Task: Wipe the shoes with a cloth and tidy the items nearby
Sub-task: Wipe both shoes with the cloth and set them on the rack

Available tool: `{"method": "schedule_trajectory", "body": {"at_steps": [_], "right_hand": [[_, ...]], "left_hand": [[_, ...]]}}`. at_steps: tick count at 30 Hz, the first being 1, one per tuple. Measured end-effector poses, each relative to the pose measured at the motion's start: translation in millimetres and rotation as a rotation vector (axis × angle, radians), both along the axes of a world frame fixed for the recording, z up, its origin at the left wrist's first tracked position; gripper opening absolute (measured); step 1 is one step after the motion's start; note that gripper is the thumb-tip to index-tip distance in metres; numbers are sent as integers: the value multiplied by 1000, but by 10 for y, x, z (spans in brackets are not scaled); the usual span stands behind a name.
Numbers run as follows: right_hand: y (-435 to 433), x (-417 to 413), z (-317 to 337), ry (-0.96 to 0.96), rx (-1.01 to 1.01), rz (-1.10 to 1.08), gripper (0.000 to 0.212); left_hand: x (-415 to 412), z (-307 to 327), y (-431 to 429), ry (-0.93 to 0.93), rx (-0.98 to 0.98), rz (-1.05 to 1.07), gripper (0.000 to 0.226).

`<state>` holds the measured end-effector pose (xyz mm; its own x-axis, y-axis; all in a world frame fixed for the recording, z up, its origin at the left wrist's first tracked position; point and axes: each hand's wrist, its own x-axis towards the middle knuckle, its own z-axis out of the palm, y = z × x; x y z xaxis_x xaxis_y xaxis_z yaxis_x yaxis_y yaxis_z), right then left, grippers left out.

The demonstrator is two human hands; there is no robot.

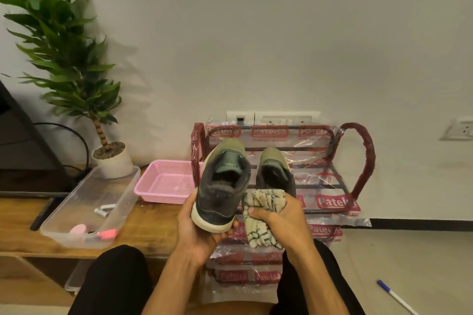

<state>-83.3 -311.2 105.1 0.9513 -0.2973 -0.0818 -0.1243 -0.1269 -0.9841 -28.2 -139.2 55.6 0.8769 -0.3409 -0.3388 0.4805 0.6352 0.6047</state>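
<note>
Sneaker held up by the heel, cloth bunched beside it, ready for wiping.

The left hand (202, 227) cups the heel and pale sole of the near sneaker (221, 186), lifting it toe-away above the plastic-wrapped shoe rack (358, 161); the right hand (281, 220) is closed around the striped cloth (263, 210), pressed at the shoe's right side. The second sneaker (275, 171) rests on the rack just behind. To wipe well, I judge the grip should stay firm under the heel while the cloth sweeps sole edge to toe. Left, a clear tub (84, 212) and pink basket (166, 181) sit on the desk (143, 225); a pen (395, 296) lies on the floor, near right.
</note>
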Motion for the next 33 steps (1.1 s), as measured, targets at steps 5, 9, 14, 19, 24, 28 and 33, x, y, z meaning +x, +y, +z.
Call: {"method": "schedule_trajectory", "body": {"at_steps": [5, 9, 14, 19, 24, 28, 33], "right_hand": [[-92, 41, -170, 65, -18, 68, 37], [-109, 119, -324, 93, 2, 68, 36], [-88, 204, -424, 106, -7, 73, 41], [-27, 261, -449, 114, -44, 97, 38], [16, 268, -463, 113, -65, 104, 34], [40, 274, -498, 124, -61, 100, 32], [72, 279, -514, 133, -58, 108, 39]], "left_hand": [[279, -90, -160, 70, 41, -7, 58], [429, -190, -268, 130, 50, 7, 55], [509, -277, -324, 180, -26, -12, 54], [526, -336, -357, 227, 12, 4, 58], [532, -456, -338, 283, 171, 61, 68], [509, -463, -329, 238, 365, 155, 64], [389, -279, -335, 157, 583, 161, 39]]}}
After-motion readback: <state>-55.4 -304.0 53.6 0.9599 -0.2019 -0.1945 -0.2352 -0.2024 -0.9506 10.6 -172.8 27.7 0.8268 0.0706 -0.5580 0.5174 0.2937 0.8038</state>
